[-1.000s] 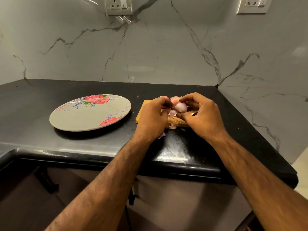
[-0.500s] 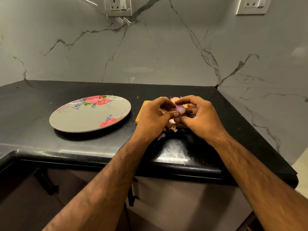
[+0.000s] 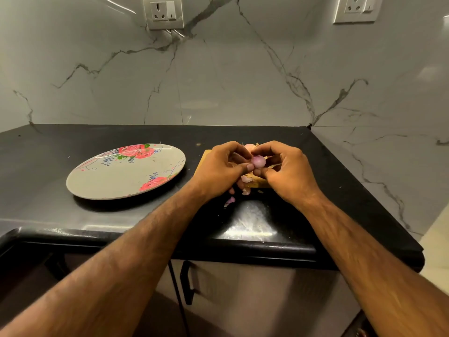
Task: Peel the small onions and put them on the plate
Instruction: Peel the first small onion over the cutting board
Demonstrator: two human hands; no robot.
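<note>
Small onions are your job here, and judging by the plate, none is finished. The black countertop (image 3: 340, 176) carries everything. On its left half lies the flowered plate (image 3: 102, 181), and nothing sits on it. Just right of the plate is a wooden cutting board (image 3: 203, 161), mostly hidden under your hands.

Your left hand (image 3: 222, 166) and right hand (image 3: 286, 171) meet above the board. The fingers of both are curled in, and thumbs and fingertips pinch one pale purple onion (image 3: 258, 161) between them. It looks smooth and glossy, so I judge its skin mostly off, though the hidden side cannot be checked. Another onion (image 3: 249, 147) peeks out just beyond your fingers, on the far side; whether it is peeled cannot be told.

Torn skin scraps (image 3: 246, 179) lie under your hands, and one purple scrap (image 3: 229, 201) lies on the counter nearer you.

What is left: finish this onion, carry it left to the plate, then do the rest.
</note>
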